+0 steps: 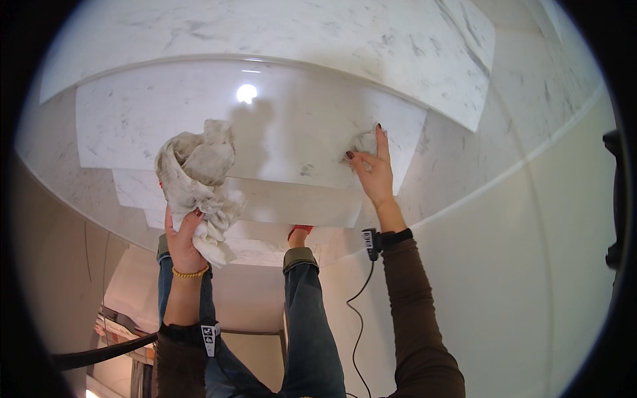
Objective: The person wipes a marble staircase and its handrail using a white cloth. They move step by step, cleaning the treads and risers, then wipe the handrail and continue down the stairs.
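My left hand grips a crumpled white cloth smudged with grey. Its fingers are partly hidden behind the folds. The cloth hangs over the left part of a polished white marble stair step. Toward the right end of that step is my right hand, palm down with fingers spread apart. No object shows in it. Grey markings appear on the marble by its fingertips; whether they are veining, reflection or dirt, I cannot tell. Whether the fingertips touch the stone is also unclear.
Another marble step rises beyond, with lower steps nearer my legs. A pale wall runs along the right. A red shoe shows below my jeans. A black cable hangs from my right wrist strap.
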A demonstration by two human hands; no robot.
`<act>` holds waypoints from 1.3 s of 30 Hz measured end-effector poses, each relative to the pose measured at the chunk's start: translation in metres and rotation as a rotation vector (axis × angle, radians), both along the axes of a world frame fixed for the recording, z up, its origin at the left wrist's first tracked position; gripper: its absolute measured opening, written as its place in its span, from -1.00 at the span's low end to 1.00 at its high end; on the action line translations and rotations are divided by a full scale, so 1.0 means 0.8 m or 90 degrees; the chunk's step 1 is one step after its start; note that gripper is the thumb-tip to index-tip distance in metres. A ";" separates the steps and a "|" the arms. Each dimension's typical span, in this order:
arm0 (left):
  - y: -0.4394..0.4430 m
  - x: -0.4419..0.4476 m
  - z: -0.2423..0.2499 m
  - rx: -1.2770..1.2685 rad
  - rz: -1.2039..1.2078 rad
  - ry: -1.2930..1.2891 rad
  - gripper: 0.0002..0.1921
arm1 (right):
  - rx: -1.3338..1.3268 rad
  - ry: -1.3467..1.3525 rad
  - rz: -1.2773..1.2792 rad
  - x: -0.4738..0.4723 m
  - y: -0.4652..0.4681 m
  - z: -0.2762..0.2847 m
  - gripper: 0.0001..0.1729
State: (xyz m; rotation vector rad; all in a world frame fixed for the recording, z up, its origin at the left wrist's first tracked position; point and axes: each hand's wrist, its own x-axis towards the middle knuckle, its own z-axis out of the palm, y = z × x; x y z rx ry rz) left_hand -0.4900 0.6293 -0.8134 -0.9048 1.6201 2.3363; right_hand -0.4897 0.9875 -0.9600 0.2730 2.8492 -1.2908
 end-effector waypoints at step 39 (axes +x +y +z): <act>0.040 0.003 0.022 0.057 0.146 -0.030 -0.52 | 0.206 -0.048 -0.212 -0.202 -0.197 -0.106 -0.02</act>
